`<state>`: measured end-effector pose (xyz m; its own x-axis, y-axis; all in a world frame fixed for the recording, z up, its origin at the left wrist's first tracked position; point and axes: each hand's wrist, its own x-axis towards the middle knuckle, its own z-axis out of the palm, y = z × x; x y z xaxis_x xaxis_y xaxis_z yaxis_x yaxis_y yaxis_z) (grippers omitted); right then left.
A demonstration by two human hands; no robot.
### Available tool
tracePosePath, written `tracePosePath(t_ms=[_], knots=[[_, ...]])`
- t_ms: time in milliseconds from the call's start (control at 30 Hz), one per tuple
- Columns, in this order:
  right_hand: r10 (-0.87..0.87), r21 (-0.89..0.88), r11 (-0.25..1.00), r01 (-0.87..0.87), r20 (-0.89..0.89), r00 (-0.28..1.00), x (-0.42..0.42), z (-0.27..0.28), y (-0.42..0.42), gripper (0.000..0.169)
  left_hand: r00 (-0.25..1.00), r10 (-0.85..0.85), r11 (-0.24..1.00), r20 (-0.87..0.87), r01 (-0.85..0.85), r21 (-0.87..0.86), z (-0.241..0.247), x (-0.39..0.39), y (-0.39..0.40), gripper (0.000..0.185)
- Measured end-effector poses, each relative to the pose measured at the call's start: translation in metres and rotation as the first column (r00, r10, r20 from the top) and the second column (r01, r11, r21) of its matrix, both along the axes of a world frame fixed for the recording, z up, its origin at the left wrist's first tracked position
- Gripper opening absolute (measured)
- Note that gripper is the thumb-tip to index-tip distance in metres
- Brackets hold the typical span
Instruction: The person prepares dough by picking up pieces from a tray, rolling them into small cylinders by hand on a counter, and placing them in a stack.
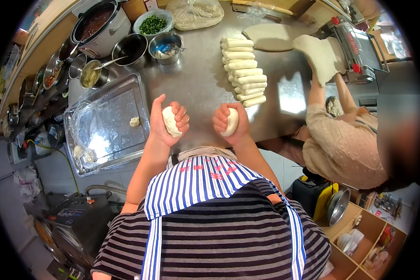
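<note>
My left hand (168, 120) is curled around a lump of pale dough (171, 121), its thumb pointing up and away. Across from it, my right hand (232, 122) grips a second piece of dough (232, 121) in its fingers. Both hands are apart, over the near part of the steel worktop (196, 84). Beyond my right hand lies a stack of smooth dough rolls (246, 73) in a long row. Left of my left hand is a metal tray (145, 105), wet or oily, with a small dough scrap (134, 121) in it.
A co-worker (339, 140) at the right handles a dough sheet (323, 56) at a dough roller machine (353, 52). A flat dough slab (269, 36) lies nearby. Back left stand a bowl of chopped greens (153, 25), a dark-liquid bowl (129, 49), a steel bowl (166, 52) and a large pot (113, 29).
</note>
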<state>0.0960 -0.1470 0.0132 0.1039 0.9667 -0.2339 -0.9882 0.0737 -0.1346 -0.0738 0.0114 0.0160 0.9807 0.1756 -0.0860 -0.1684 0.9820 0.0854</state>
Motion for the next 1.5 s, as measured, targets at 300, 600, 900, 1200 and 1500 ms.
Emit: tracePosePath(t_ms=[300,600,900,1200,1500], knots=[[-0.033,-0.070,0.997,0.040,0.100,0.994,0.002,0.012,-0.009,0.048,0.945,0.087,0.994,-0.316,-0.062,0.091,0.036,0.001,-0.003,0.042],[-0.049,-0.226,0.973,0.036,-0.054,0.997,-0.011,0.029,0.000,0.020,0.928,0.051,0.999,-0.370,-0.054,0.004,0.047,0.014,-0.016,0.033],[0.074,-0.026,0.997,-0.075,-0.039,0.996,-0.007,-0.013,-0.002,0.032,0.985,-0.017,0.999,-0.171,0.008,-0.050,0.007,0.007,-0.007,0.046],[0.002,-0.040,0.999,0.002,0.114,0.994,0.005,0.021,-0.006,0.046,0.877,0.135,0.981,-0.461,-0.055,0.184,0.051,0.010,-0.012,0.046],[0.027,-0.206,0.977,-0.052,-0.121,0.992,-0.006,0.018,0.000,0.039,0.891,0.077,0.994,-0.448,-0.101,-0.031,0.033,0.014,-0.010,0.032]])
